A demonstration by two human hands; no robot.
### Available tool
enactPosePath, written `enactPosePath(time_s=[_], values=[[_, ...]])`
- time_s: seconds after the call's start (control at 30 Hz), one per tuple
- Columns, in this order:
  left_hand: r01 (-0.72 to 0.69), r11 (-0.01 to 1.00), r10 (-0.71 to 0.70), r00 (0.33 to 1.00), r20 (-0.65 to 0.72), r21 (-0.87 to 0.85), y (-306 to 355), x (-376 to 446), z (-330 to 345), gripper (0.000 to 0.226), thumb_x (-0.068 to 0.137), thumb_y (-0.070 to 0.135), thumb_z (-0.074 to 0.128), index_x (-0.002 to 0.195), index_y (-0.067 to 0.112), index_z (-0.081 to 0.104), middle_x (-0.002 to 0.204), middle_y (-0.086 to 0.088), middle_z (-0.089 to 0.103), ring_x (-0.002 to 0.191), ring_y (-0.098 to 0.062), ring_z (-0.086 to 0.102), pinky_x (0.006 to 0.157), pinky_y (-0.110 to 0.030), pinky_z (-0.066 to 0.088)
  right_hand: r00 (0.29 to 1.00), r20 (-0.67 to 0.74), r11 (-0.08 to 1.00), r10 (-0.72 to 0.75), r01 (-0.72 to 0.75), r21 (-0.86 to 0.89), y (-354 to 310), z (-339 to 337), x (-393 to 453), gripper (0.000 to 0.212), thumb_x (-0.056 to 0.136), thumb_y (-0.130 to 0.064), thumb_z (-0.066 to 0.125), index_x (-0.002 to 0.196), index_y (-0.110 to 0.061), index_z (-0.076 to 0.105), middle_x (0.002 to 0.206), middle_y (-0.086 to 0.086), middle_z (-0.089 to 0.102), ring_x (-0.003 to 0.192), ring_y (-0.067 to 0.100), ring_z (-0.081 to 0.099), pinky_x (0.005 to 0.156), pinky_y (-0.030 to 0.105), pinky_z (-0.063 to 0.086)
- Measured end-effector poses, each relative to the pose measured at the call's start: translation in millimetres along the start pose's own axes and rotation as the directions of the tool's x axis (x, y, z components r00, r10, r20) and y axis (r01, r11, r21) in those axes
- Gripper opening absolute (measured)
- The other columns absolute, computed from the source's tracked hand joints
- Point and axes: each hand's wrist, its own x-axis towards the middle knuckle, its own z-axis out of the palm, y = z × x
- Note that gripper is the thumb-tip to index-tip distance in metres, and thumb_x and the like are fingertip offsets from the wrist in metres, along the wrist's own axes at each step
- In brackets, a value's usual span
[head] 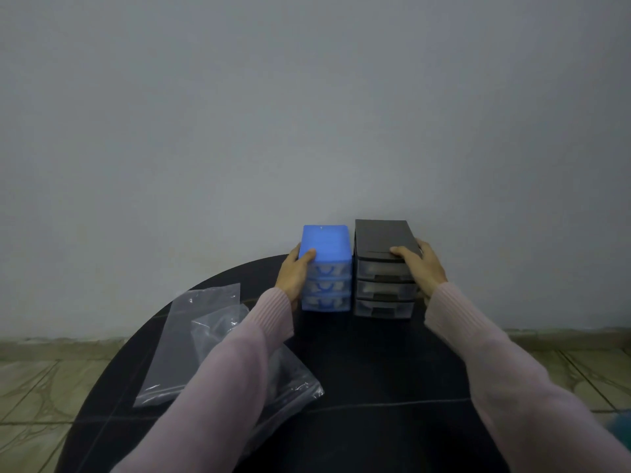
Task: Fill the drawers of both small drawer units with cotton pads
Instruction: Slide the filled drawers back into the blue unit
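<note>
Head view: two drawer units stand side by side at the far edge of the round black table [375,370], against the wall. The left hand [294,274] grips the blue unit [327,268] by its left side, thumb curled over the top. The right hand [423,268] clasps the black unit [384,264] on its right, thumb on the lid. All drawers closed, pale pads showing through. Clear bags [201,339] lie near left.

Bare black table [368,363] lies open near the blue drawer unit [326,268] and black drawer unit [384,268]; plastic bags [205,339] clutter the left; the wall [307,114] blocks the far side.
</note>
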Motion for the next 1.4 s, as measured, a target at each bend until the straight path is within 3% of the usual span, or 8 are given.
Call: enactPosePath(time_s=[0.27,0.43,0.63,0.77,0.93,1.17,1.3,1.4], values=[[0.007,0.999,-0.005,0.997,-0.071,0.031,4.4,19.3,-25.0,0.047,0.098,0.033,0.046,0.141,0.017,0.039,0.132,-0.007,0.054,0.116,-0.029,0.055,0.099,-0.053,0.044,0.996,0.076,0.999,-0.039,0.040,-0.015,-12.0,38.6,14.4,0.054,0.088,-0.032,0.060,0.136,-0.020,0.039,0.128,0.008,0.053,0.111,0.029,0.053,0.097,0.043,0.045],[-0.021,1.000,0.019,0.996,-0.081,-0.012,-1.2,37.3,-36.6,0.053,0.096,0.041,0.047,0.143,0.018,0.035,0.135,-0.007,0.051,0.118,-0.029,0.054,0.101,-0.053,0.042,0.993,0.096,0.998,-0.062,0.062,0.000,-16.6,56.4,30.3,0.053,0.089,-0.029,0.059,0.137,-0.018,0.039,0.129,0.008,0.052,0.110,0.027,0.052,0.080,0.029,0.042],[-0.004,0.999,0.002,0.999,-0.054,-0.048,1.7,33.7,-39.5,0.093,0.076,0.063,0.062,0.150,0.027,0.017,0.151,-0.002,0.033,0.132,-0.027,0.041,0.110,-0.050,0.032,0.991,0.113,0.995,-0.067,0.075,-0.071,-14.8,56.7,36.6,0.057,0.090,-0.032,0.058,0.140,-0.015,0.036,0.135,0.008,0.048,0.112,0.025,0.049,0.085,0.028,0.040],[-0.064,0.994,0.076,0.988,-0.138,0.085,10.0,26.7,-41.7,0.064,0.098,0.039,0.043,0.151,0.018,0.013,0.156,-0.001,0.018,0.143,-0.021,0.021,0.113,-0.037,0.019,0.969,-0.103,0.931,-0.222,0.180,-0.316,-17.8,57.7,24.0,0.059,0.089,-0.037,0.058,0.138,-0.014,0.035,0.140,0.011,0.040,0.125,0.028,0.039,0.104,0.044,0.034],[-0.070,0.947,0.141,0.967,-0.210,0.312,22.5,4.5,-64.7,0.044,0.097,0.022,0.046,0.140,0.011,0.041,0.145,-0.004,0.041,0.132,-0.020,0.039,0.105,-0.028,0.029,0.896,-0.140,0.700,-0.421,0.223,-0.679,-20.0,69.2,-23.2,0.025,0.087,-0.032,0.057,0.109,-0.023,0.050,0.117,0.003,0.047,0.115,0.022,0.039,0.094,0.039,0.027],[0.070,0.839,0.128,0.938,-0.321,0.540,13.9,-53.1,-119.7,0.027,0.093,0.009,0.051,0.118,0.005,0.061,0.125,-0.012,0.060,0.115,-0.026,0.054,0.100,-0.035,0.040,0.932,0.362,0.755,0.014,0.228,-0.615,-3.7,112.8,-78.2,0.033,0.092,-0.038,0.053,0.112,-0.013,0.058,0.121,0.009,0.057,0.110,0.026,0.054,0.094,0.036,0.042],[0.152,0.763,0.108,0.928,-0.356,0.628,-1.3,-80.0,-142.2,0.028,0.092,0.012,0.055,0.120,0.006,0.058,0.124,-0.012,0.059,0.108,-0.025,0.056,0.092,-0.031,0.044,0.883,0.441,0.762,0.161,0.173,-0.624,7.8,135.8,-92.7,0.050,0.089,-0.041,0.057,0.126,-0.008,0.050,0.132,0.010,0.051,0.118,0.028,0.051,0.099,0.038,0.041],[0.220,0.767,0.040,0.922,-0.386,0.603,-10.8,-93.3,-151.1,0.028,0.090,0.010,0.058,0.118,0.006,0.056,0.121,-0.013,0.058,0.101,-0.023,0.057,0.085,-0.029,0.047,0.882,0.428,0.799,0.197,0.109,-0.592,17.1,147.9,-101.6,0.034,0.085,-0.023,0.064,0.114,-0.007,0.059,0.122,0.010,0.058,0.109,0.027,0.057,0.094,0.034,0.046]])
